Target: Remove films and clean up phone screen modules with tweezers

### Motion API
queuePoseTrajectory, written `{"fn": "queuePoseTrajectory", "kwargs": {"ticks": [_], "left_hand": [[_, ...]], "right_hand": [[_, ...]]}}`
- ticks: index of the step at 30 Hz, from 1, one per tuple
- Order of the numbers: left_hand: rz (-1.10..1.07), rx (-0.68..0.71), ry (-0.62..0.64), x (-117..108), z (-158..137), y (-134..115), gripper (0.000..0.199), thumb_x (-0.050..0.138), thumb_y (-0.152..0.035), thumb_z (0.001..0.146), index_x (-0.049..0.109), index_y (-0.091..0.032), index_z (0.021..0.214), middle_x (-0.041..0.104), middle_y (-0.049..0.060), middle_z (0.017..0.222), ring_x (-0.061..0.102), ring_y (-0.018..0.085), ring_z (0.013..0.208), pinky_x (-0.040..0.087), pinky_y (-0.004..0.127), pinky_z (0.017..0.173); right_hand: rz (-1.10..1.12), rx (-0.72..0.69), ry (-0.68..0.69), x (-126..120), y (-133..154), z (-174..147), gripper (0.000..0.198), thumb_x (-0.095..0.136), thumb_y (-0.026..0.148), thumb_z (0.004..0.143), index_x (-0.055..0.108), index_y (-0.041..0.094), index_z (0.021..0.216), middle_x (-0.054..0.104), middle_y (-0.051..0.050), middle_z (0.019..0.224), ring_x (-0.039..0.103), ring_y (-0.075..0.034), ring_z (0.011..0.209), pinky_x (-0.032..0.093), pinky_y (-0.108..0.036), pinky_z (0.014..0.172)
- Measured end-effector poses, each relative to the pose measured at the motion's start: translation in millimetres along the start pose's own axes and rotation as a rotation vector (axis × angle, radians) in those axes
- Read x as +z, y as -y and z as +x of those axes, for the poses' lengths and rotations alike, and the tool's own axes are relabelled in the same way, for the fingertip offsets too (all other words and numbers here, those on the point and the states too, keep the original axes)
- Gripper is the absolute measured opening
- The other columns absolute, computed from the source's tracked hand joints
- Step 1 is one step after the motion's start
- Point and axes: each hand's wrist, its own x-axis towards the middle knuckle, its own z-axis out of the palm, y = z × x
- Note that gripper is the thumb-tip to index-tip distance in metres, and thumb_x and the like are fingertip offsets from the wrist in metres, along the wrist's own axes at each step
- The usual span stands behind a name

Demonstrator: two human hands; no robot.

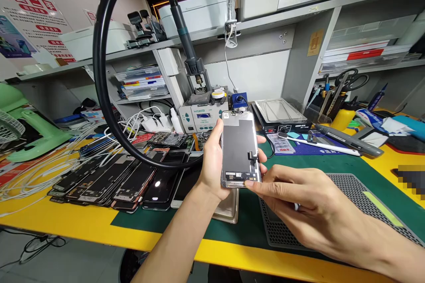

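A phone screen assembly point(239, 148) is held up in the middle of the head view, its dark back and flex cables toward me. My left hand point(214, 157) wraps around it from the left and behind, fingertips showing along the right edge. With thumb and index finger pressed together, my right hand point(295, 203) pinches the lower right corner of the screen, where a shiny strip runs along the bottom edge. A small pale spot shows between the right hand's curled fingers; I cannot make out what it is. Below the screen lies a metal tray point(232, 212), partly hidden.
Stacked phone screens point(109, 179) cover the mat's left side. A black hose point(99, 70) arcs over them from the hot-air station point(204, 117). A grey perforated pad point(348, 199) lies under my right hand. Behind stands a heating plate point(282, 115); a green fan point(36, 128) is far left.
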Motion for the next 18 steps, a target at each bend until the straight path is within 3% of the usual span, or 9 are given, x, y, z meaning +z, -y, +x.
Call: {"fn": "queuePoseTrajectory", "kwargs": {"ticks": [11,18], "left_hand": [[0.042,0.03,0.008,2.8,-0.7,-1.4,0.084,0.02,-0.071,0.094,0.07,-0.004,0.104,0.07,0.016,0.078,0.069,0.025,0.065,0.053,0.034,0.064],[0.046,0.027,0.01,4.0,-0.6,-1.9,0.083,0.019,-0.07,0.094,0.07,-0.004,0.102,0.071,0.016,0.077,0.069,0.026,0.066,0.053,0.034,0.064]], "right_hand": [[0.018,0.013,-0.043,1.3,3.4,3.6,0.035,0.057,0.004,0.089,0.073,0.024,0.112,0.061,-0.002,0.074,0.053,-0.013,0.056,0.041,-0.022,0.048],[0.04,0.077,-0.052,-2.4,7.2,5.8,0.032,0.058,0.008,0.089,0.076,0.025,0.108,0.068,-0.002,0.076,0.054,-0.011,0.05,0.04,-0.021,0.043]]}}
